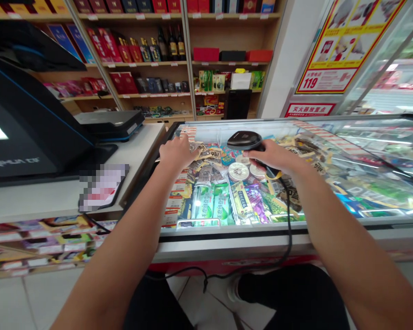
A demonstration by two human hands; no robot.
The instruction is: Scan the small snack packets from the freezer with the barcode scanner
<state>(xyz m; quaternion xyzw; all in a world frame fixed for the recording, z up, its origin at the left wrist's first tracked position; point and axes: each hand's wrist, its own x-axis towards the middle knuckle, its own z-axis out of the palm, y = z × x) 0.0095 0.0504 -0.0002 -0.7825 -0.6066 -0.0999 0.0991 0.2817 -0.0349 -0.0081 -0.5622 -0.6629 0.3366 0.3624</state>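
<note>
My right hand (272,158) is closed round the handle of a black barcode scanner (244,139), whose head points away from me over the glass lid of a chest freezer (261,224). The scanner's black cable (289,215) runs down over the freezer's front edge to the floor. My left hand (176,152) rests on the lid's far left part, fingers bent, touching a small snack packet (200,150) lying there. Whether it grips the packet I cannot tell. Under the glass lie several ice-cream packets and tubs.
A black till screen (27,123) stands on the white counter (55,197) to the left, with a flat scale (110,123) behind it. Wooden shelves (186,64) of bottles and boxes line the back wall. A glass-door fridge (392,73) stands at right.
</note>
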